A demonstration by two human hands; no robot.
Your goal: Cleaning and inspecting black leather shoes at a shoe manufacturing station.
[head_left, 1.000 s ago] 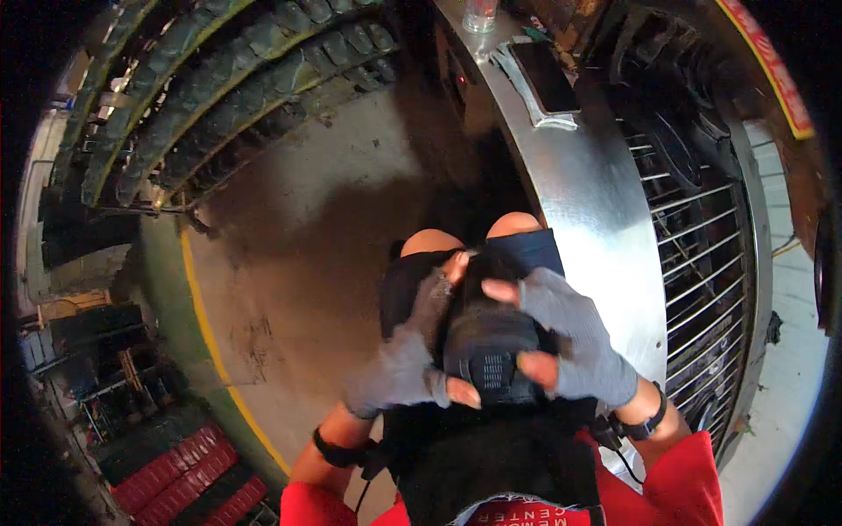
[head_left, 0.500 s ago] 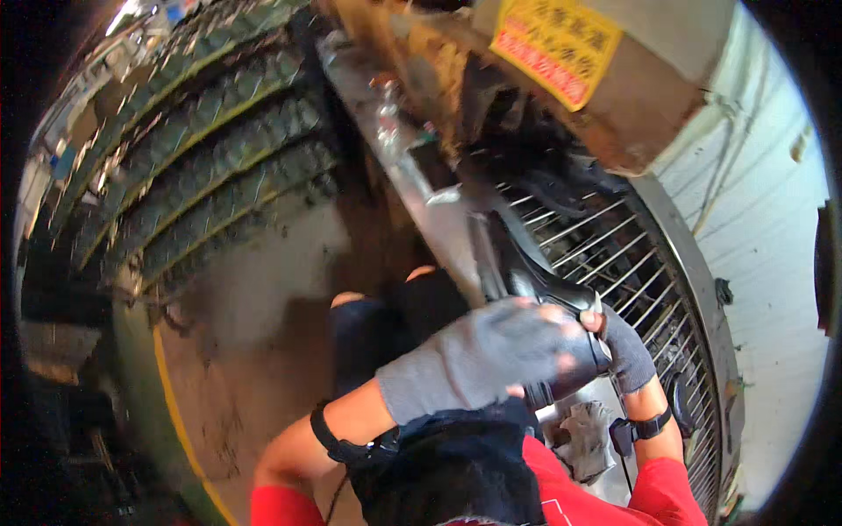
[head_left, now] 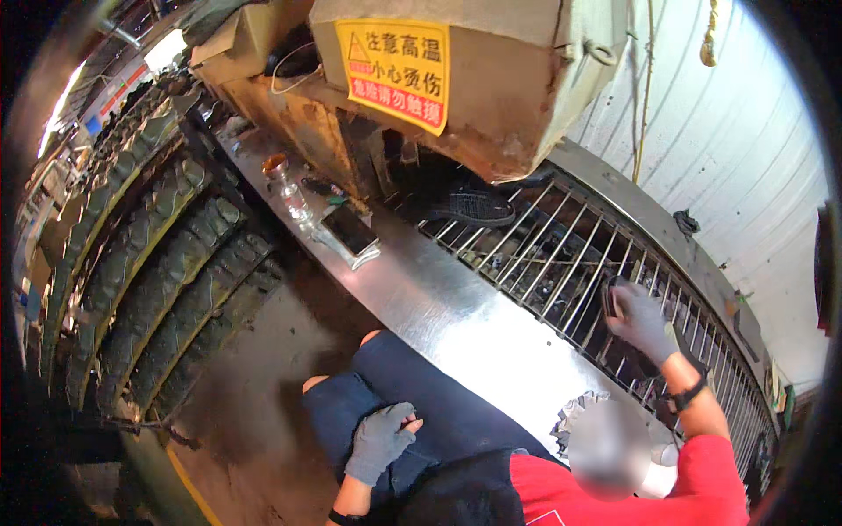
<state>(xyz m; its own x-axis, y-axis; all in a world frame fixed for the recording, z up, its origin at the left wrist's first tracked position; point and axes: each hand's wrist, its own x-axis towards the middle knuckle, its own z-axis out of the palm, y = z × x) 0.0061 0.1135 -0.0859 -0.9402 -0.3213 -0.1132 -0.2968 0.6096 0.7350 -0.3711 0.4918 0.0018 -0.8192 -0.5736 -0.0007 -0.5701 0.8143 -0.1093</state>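
Observation:
My right hand (head_left: 643, 323), in a grey glove with a black wristband, reaches out over the wire grate (head_left: 544, 263) and grips a small black item (head_left: 613, 296) against the bars. My left hand (head_left: 379, 443), also gloved in grey, rests with loosely curled fingers on my thigh in dark blue trousers (head_left: 412, 394) and holds nothing. A black mesh shoe (head_left: 474, 209) lies farther back on the grate, under the big rusty machine box (head_left: 491, 96).
A shiny steel ledge (head_left: 456, 320) runs between me and the grate, with a phone (head_left: 349, 232) and a glass bottle (head_left: 286, 188) on its far end. Racks of dark treaded soles (head_left: 158, 263) line the left. A yellow warning sign (head_left: 393, 72) hangs above.
Both hands held a black item at my lap, then lifted it toward the grate. Now my right hand alone is out on the grate and my left has dropped to my thigh.

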